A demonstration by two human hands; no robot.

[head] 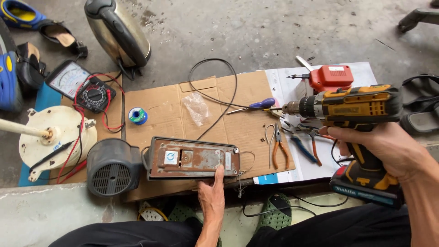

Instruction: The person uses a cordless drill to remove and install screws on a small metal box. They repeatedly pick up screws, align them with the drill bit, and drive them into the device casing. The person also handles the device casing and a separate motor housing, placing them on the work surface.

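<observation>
The right hand (388, 148) has its grip wrapped tight round one yellow cordless drill (352, 110), held above the white paper sheet (320, 169). The left hand (211, 196) lies flat, fingers pressed together, on one rusty metal casing (192, 158) resting on the cardboard (228, 114), beside one solder spool (137, 115) and two pliers (292, 146).

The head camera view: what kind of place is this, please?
Probably an informal repair spot on a bare concrete floor: flattened brown cardboard sheet as work mat, black analog multimeter, yellow-black cordless drill in the right hand.

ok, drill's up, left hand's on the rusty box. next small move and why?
Probably swing the cordless drill in the right hand down to the rusty metal housing: its bit points left, well above it, while the left hand steadies the near edge.
</observation>
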